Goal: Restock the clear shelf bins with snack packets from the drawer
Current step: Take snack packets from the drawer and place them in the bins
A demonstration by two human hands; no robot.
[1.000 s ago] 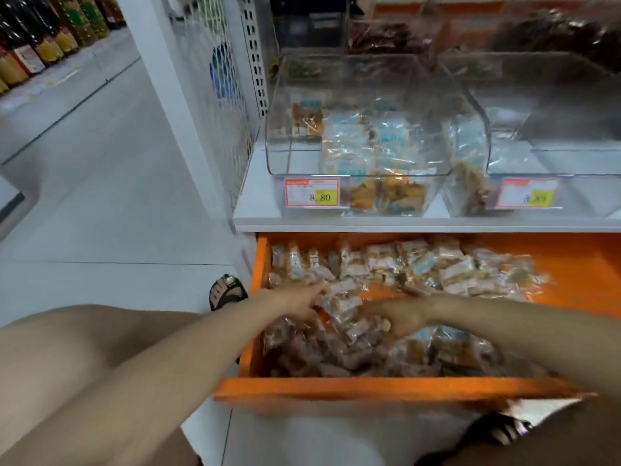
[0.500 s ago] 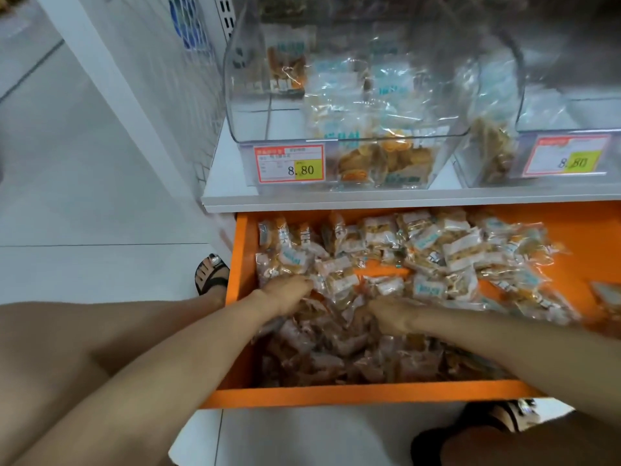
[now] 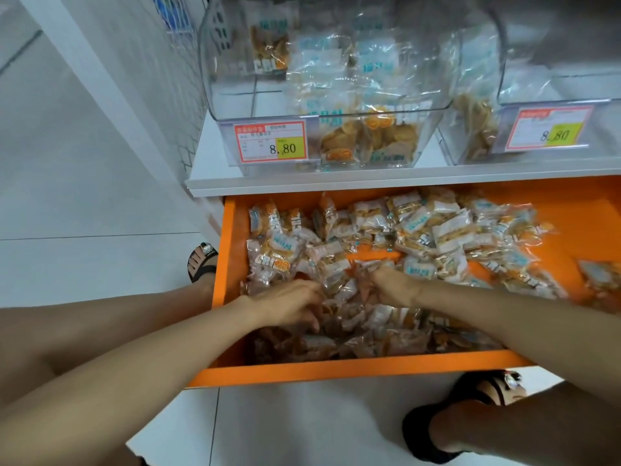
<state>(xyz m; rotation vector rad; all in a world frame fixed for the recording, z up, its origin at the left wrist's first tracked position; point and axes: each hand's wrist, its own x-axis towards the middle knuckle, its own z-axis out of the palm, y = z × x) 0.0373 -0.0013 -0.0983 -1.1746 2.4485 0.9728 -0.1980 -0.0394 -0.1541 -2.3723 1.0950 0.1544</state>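
**Entry: both hands in drawer, packets not yet lifted**

Orange drawer (image 3: 336, 370) is pulled out from beneath the white shelf (image 3: 336, 181); the shelf lip overhangs its rear edge. Snack packets (image 3: 437, 230) lie heaped across the left and middle of the drawer, and bare orange bottom shows at the right rear. A short orange divider strip (image 3: 373, 256) is visible among the packets.

Left hand (image 3: 289, 306) is near the drawer's left wall, below rim height, fingers curled down around packets in the front heap. Right hand (image 3: 391, 287) is just beside it, the two close but apart. Its fingers are curled into wrappers, tips buried. Both forearms cross the front rim from above.

Left clear bin (image 3: 215, 79) stands on the shelf at its front edge. Packets are stacked in its right half, and the left half shows bare bin floor. Right clear bin (image 3: 537, 82) stands just beside it, with a few packets against its left wall. Each bin front carries a price tag (image 3: 270, 142) reading 8.80.

A sandalled foot (image 3: 201, 264) is on the tile floor (image 3: 84, 264) just outside the drawer's left wall.
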